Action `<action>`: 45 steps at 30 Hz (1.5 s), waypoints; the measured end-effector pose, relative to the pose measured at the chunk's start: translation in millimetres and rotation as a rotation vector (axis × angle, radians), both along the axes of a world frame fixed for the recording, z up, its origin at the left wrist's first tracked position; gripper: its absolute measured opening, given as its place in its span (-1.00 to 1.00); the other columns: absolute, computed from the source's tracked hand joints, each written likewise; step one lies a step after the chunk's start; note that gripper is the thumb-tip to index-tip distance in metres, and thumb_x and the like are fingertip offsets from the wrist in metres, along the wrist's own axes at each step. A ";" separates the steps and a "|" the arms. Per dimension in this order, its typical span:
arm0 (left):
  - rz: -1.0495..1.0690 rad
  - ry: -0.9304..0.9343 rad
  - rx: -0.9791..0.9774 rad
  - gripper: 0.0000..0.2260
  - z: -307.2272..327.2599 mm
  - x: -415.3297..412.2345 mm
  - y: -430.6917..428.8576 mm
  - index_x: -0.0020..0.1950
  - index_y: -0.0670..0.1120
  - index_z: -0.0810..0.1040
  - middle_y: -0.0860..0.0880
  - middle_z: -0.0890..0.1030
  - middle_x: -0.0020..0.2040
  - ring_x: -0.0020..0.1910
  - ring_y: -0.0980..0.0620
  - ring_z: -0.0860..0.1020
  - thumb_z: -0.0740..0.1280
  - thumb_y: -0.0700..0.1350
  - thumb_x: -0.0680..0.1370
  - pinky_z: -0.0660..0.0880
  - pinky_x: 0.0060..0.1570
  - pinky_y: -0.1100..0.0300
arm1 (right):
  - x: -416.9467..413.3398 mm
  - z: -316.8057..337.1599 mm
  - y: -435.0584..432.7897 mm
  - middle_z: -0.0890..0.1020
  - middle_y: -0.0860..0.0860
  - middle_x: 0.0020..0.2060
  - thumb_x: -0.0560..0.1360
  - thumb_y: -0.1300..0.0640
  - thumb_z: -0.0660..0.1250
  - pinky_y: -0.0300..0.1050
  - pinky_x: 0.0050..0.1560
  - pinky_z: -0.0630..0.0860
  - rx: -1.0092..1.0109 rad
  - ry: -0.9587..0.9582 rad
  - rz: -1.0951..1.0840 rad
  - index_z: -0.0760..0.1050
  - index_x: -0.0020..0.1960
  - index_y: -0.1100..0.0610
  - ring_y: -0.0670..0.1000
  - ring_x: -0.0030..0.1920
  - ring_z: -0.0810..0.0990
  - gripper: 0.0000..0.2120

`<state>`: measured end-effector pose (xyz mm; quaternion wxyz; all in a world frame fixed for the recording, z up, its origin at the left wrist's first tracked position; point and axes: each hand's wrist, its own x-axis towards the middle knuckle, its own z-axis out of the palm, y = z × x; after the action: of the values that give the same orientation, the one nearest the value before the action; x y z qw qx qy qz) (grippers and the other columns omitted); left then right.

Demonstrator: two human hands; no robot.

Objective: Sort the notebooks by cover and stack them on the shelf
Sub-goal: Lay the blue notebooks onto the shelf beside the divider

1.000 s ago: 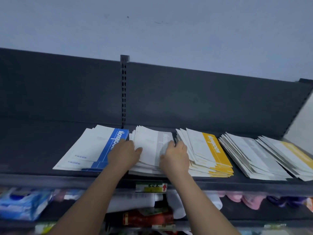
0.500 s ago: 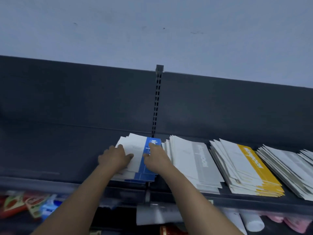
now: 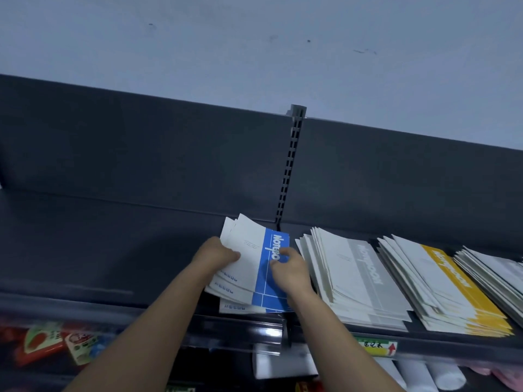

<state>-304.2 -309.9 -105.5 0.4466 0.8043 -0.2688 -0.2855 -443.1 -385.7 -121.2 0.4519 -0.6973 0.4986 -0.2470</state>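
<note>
To our left the shelf (image 3: 99, 250) offers an open stretch of deck, from the blue stack (image 3: 271, 292) out to the frame's edge and back to the dark back panel (image 3: 141, 154). To our right the way is crowded: the grey stack (image 3: 359, 278) lies just beside the blue one across a narrow gap, with the yellow stack (image 3: 447, 284) close against it and a further stack (image 3: 498, 270) beyond. Our left hand (image 3: 213, 257) and right hand (image 3: 288, 274) grip the blue stack's two sides. The slotted upright (image 3: 288, 171) stands right behind it. Above the piles we have open air.

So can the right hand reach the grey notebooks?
Probably yes. The right hand holds the blue notebooks, and the grey notebooks lie right beside it on the same shelf, nothing between. It must let go first.
</note>
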 end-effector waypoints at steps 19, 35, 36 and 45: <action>-0.102 -0.001 -0.714 -0.49 22.8 6.1 28.2 0.35 0.05 0.37 0.07 0.61 0.18 0.17 0.05 0.58 0.33 -0.39 0.51 0.53 0.15 0.03 | 6.4 24.7 2.5 0.66 -0.04 0.02 0.48 0.37 0.34 -0.04 0.09 0.58 -0.014 -0.579 0.149 0.45 0.01 -0.09 -0.03 -0.01 0.65 -0.64; -0.119 0.147 -0.724 -0.58 9.1 0.4 13.6 0.19 -0.12 0.54 -0.03 0.70 0.03 0.02 -0.02 0.66 0.51 -0.32 0.37 0.58 0.03 0.09 | 13.3 19.9 9.5 0.65 -0.02 -0.03 0.46 0.19 0.43 -0.17 -0.02 0.51 -0.059 -0.753 0.084 0.44 0.09 0.07 -0.03 -0.03 0.62 -0.74; -0.127 0.140 -0.716 -0.57 8.5 0.1 13.4 0.19 -0.13 0.54 -0.03 0.70 0.04 0.03 -0.02 0.66 0.51 -0.31 0.36 0.58 0.03 0.10 | 13.2 18.0 10.1 0.64 -0.03 -0.03 0.45 0.17 0.42 -0.16 -0.02 0.50 -0.074 -0.736 0.088 0.44 0.06 0.04 -0.02 -0.03 0.61 -0.76; -0.111 0.117 -0.643 -0.58 -3.1 2.7 9.2 0.15 -0.11 0.59 0.03 0.70 0.01 0.03 0.04 0.65 0.55 -0.30 0.33 0.55 -0.02 0.19 | 9.0 4.9 10.1 0.60 -0.14 -0.06 0.53 0.19 0.31 -0.22 -0.07 0.47 -0.116 -0.598 0.118 0.37 -0.02 -0.04 -0.11 -0.05 0.58 -0.83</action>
<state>-301.4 -300.8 -108.7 0.6761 0.5886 -0.3623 -0.2556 -434.1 -375.6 -116.3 0.5515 -0.6461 0.2871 -0.4428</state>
